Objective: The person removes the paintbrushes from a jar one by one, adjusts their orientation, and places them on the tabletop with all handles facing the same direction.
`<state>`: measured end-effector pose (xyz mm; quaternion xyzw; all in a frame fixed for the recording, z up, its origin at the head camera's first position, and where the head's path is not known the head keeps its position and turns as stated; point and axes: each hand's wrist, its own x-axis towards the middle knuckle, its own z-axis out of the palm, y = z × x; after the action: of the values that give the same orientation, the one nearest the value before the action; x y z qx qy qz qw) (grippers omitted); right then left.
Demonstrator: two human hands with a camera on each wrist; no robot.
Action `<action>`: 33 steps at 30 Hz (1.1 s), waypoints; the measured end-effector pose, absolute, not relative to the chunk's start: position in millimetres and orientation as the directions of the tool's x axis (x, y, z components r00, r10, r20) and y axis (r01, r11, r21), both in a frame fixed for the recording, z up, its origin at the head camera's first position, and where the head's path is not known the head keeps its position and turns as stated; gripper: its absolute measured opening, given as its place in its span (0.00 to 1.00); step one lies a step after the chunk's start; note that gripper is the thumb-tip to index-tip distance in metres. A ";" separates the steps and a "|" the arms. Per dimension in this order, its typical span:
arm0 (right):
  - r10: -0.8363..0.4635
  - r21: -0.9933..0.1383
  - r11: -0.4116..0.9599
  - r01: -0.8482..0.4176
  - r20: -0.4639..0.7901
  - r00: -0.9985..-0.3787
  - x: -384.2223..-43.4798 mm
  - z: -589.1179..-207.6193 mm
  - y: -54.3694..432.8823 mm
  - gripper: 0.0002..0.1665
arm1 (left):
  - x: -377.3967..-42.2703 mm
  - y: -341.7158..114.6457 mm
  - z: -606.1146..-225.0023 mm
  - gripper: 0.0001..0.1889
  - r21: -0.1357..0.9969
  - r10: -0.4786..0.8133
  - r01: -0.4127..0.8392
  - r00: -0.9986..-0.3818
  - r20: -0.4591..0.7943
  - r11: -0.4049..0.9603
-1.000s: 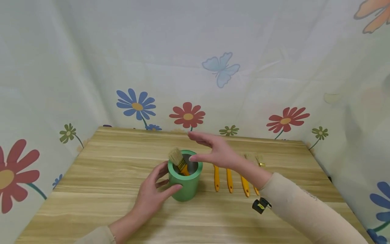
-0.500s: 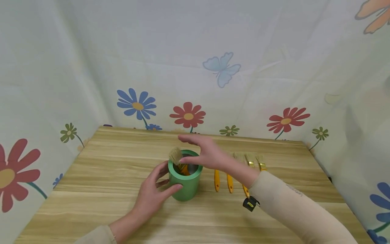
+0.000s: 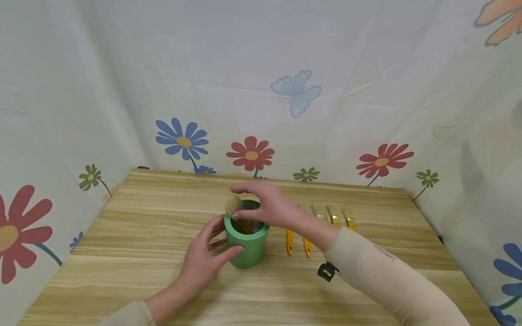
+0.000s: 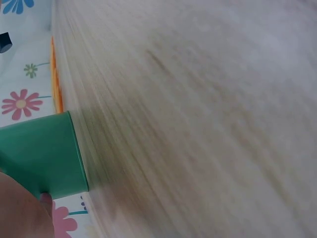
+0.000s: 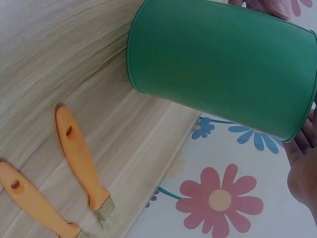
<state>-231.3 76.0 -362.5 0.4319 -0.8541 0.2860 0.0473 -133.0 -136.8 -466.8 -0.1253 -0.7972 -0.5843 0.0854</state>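
Note:
A green cup-shaped container (image 3: 249,253) stands upright on the wooden table. My left hand (image 3: 200,265) grips its left side, thumb across the front and fingers round the back. A paintbrush (image 3: 233,205) leans inside, its pale bristles poking above the left rim; most of its orange handle is hidden. Over the mouth, my right hand (image 3: 274,204) reaches in from the right, thumb beside the bristles and index finger spread beyond them. I see no pinch on the brush. The right wrist view shows the container (image 5: 223,59) side-on, with my right hand (image 5: 304,173) near its rim.
Several orange-handled paintbrushes (image 3: 307,246) lie in a row right of the container, partly hidden under my right forearm. A small black device (image 3: 327,271) hangs at my right wrist. A floral cloth (image 3: 204,90) stands behind the table (image 3: 155,217).
My right hand has moved left and slightly down over the container, bringing the thumb up to the bristles. The left hand and the container have stayed put.

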 end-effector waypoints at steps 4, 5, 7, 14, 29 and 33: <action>-0.710 -0.436 0.455 -0.777 0.349 -0.612 -229.8 -361.4 74.9 0.32 | -133.3 -135.7 -466.9 0.42 0.908 0.099 0.306 -0.952 0.290 0.285; -0.709 -0.433 0.452 -0.780 0.355 -0.609 -229.7 -361.4 74.8 0.31 | -133.4 -135.4 -467.0 0.42 0.908 0.099 0.305 -0.952 0.288 0.286; -0.707 -0.425 0.447 -0.787 0.372 -0.602 -228.7 -361.3 74.9 0.28 | -133.5 -135.0 -467.2 0.42 0.909 0.099 0.300 -0.954 0.283 0.288; -0.693 -0.415 0.411 -0.812 0.436 -0.574 -226.5 -362.8 76.4 0.22 | -132.3 -134.1 -466.8 0.43 0.911 0.100 0.286 -0.958 0.269 0.296; -0.657 -0.542 0.340 -0.768 0.448 -0.607 -215.6 -359.1 85.8 0.12 | -133.1 -132.5 -468.5 0.43 0.908 0.098 0.299 -0.954 0.282 0.294; -0.624 -0.619 0.330 -0.713 0.425 -0.656 -213.4 -357.1 90.7 0.11 | -132.2 -132.7 -468.1 0.43 0.909 0.098 0.300 -0.954 0.283 0.289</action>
<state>-213.4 90.7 -357.1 0.4108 -0.8135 0.4080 0.0550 -132.2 -132.7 -468.1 -0.1246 -0.7980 -0.5832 0.0864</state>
